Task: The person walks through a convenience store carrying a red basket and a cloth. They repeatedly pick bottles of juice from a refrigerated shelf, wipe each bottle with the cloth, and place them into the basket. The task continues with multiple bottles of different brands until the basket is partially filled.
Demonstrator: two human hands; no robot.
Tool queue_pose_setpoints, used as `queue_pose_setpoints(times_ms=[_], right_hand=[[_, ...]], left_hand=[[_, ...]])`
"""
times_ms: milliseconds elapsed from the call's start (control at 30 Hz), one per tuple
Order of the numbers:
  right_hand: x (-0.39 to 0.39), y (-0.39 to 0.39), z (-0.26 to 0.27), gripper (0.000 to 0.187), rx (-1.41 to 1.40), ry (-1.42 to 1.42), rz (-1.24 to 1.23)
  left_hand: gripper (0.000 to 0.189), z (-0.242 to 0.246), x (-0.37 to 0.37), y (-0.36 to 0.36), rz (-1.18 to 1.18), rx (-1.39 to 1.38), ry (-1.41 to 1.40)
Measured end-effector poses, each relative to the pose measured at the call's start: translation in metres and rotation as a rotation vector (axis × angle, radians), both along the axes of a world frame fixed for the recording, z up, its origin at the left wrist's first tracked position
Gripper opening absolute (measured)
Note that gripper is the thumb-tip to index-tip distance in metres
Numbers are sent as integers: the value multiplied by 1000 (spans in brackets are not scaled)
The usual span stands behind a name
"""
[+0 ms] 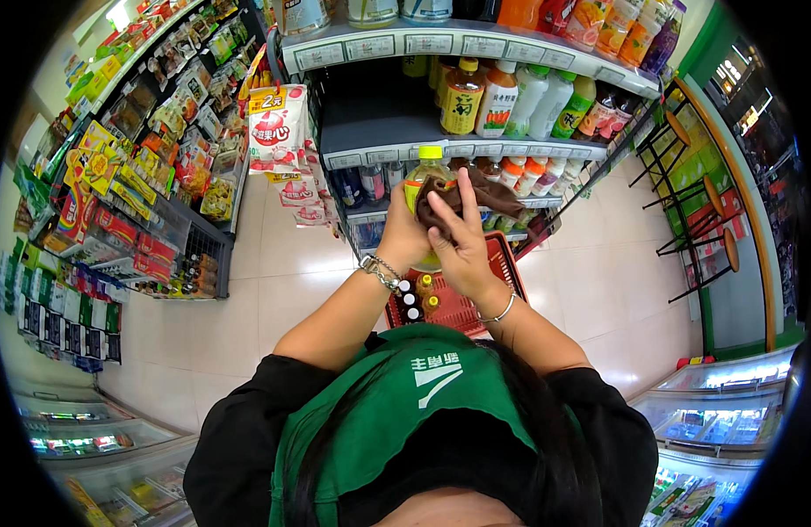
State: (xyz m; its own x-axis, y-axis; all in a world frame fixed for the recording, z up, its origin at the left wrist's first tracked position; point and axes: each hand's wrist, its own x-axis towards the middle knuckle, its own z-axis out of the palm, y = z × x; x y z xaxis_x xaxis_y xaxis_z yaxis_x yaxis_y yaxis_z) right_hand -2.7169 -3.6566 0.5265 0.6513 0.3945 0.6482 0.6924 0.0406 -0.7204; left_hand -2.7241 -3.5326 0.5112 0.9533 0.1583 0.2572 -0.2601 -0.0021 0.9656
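Observation:
My left hand [404,230] grips a plastic drink bottle [430,154] with a yellow cap, upright in front of the shelves. My right hand [463,247] presses a dark brown cloth [494,195] against the bottle's side, fingers stretched out; part of the cloth trails off to the right. Hands and cloth cover most of the bottle's label. Below them a red plastic basket [509,267] stands on the floor. Inside it are several bottles, some with white caps [410,300] and some with yellow caps [433,302].
Ahead is a drinks rack [372,122] with several tiers of bottles. Candy bags [278,128] hang from its left end. A snack shelf [225,197] stands left, bar stools [729,250] stand right. Glass-topped freezers [115,438] flank me at the rear.

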Motion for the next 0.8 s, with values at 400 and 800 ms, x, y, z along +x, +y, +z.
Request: queue_pose_setpoints(times_ms=[400,800], right_hand=[[36,-12,74,23,-783,-240,-181],[62,-9,26,35,476,1077,425]], left_hand=[[73,19,-29,-9,12,651,79],[85,6,-23,-9,-321,-232,69]])
